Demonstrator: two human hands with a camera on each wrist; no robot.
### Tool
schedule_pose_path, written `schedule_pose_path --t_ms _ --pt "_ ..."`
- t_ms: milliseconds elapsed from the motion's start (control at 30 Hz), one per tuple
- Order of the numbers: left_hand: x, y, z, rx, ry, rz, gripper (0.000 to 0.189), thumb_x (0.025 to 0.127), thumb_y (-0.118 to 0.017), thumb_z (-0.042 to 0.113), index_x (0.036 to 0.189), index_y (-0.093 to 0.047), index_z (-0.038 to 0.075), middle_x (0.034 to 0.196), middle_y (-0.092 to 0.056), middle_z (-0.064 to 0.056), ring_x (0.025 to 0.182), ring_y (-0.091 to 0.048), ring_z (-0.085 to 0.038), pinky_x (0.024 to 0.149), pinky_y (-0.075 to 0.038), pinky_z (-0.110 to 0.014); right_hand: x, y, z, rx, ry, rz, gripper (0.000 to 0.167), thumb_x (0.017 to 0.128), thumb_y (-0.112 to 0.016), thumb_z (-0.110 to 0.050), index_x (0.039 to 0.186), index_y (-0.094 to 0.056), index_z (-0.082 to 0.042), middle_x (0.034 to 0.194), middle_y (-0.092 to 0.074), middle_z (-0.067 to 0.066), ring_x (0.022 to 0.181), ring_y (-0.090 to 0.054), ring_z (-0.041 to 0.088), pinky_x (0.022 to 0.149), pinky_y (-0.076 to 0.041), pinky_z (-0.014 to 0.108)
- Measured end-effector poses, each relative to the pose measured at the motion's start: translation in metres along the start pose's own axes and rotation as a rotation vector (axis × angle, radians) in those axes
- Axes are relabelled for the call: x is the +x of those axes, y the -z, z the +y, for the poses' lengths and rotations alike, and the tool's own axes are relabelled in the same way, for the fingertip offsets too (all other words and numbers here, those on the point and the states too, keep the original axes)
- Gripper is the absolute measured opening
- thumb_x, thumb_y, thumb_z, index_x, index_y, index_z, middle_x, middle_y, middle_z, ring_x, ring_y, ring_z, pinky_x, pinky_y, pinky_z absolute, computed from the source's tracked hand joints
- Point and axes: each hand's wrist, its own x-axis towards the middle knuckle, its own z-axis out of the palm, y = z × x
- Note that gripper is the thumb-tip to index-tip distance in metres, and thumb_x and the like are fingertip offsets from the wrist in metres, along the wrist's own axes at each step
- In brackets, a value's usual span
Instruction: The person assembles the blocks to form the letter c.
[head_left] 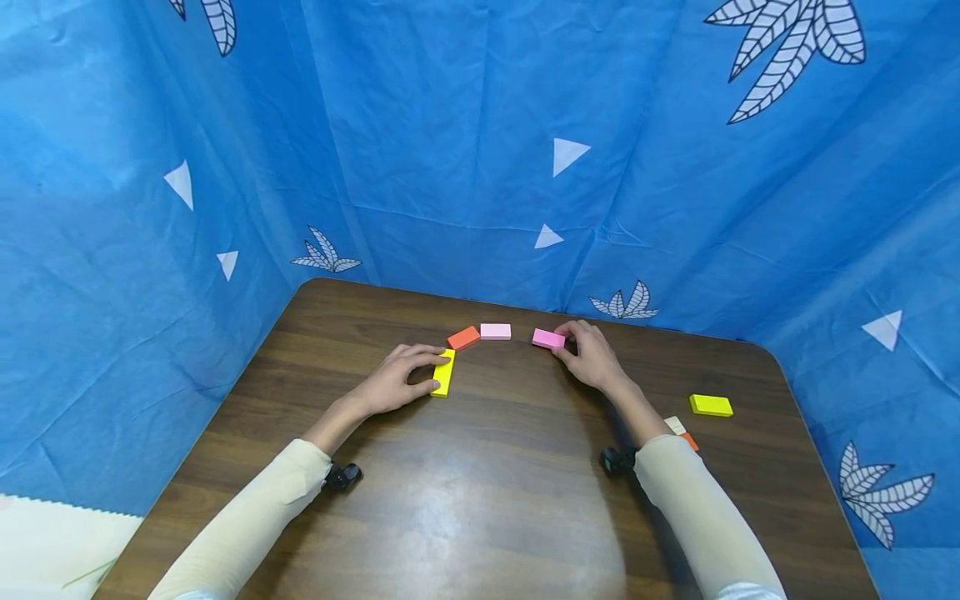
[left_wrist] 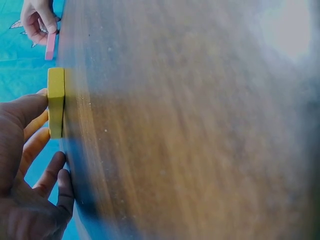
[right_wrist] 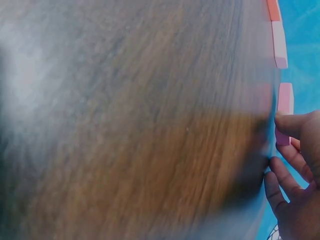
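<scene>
At the back of the wooden table, my left hand (head_left: 392,382) has its thumb and fingers around a yellow block (head_left: 444,377), which lies lengthwise away from me. My right hand (head_left: 597,358) pinches one end of a bright pink block (head_left: 545,338) between thumb and forefinger. Between the hands, an orange-red block (head_left: 463,337) sits slanted near the yellow one's far end, and a pale pink block (head_left: 496,332) adjoins it. A gap separates the pale pink block from the bright pink one, as the right wrist view also shows.
Another yellow block (head_left: 711,406) lies at the table's right. Nearer my right forearm are a cream block (head_left: 675,425) and an orange block (head_left: 690,442), partly hidden by the sleeve. A blue patterned cloth (head_left: 465,167) hangs around the back and sides of the table (head_left: 450,517).
</scene>
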Motion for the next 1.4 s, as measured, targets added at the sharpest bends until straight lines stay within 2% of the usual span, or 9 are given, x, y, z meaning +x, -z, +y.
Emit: schedule_pose_path --t_ms 533,967,1400 --pt "0.000 0.002 -0.002 0.002 0.017 -0.021 0.049 0.104 -0.073 0.028 0.152 -0.064 0.021 0.164 -0.055 0.000 0.143 -0.050 -0.032 0.116 -0.042 -0.059 0.011 -0.008 -0.013 0.002 0.008 -0.026 0.033 0.102 -0.075 -0.020 0.131 -0.068 -0.004 0.130 -0.069 0.017 0.122 -0.058 0.035 0.109 -0.048 0.053" --pt "0.001 0.001 -0.003 0.021 0.001 -0.010 0.047 0.103 -0.074 0.029 0.149 -0.066 0.020 0.163 -0.056 -0.001 0.141 -0.051 -0.030 0.116 -0.043 -0.057 0.018 -0.016 -0.017 -0.001 0.047 -0.006 0.032 0.101 -0.076 -0.019 0.128 -0.069 -0.003 0.128 -0.070 0.018 0.123 -0.058 0.036 0.109 -0.047 0.053" --pt "0.000 0.000 -0.004 0.015 -0.003 -0.003 0.047 0.103 -0.075 0.028 0.149 -0.067 0.021 0.163 -0.057 -0.001 0.142 -0.051 -0.030 0.116 -0.042 -0.058 0.020 -0.023 -0.018 -0.002 0.040 -0.001 0.031 0.101 -0.076 -0.020 0.127 -0.070 -0.005 0.129 -0.070 0.016 0.123 -0.057 0.036 0.109 -0.047 0.053"
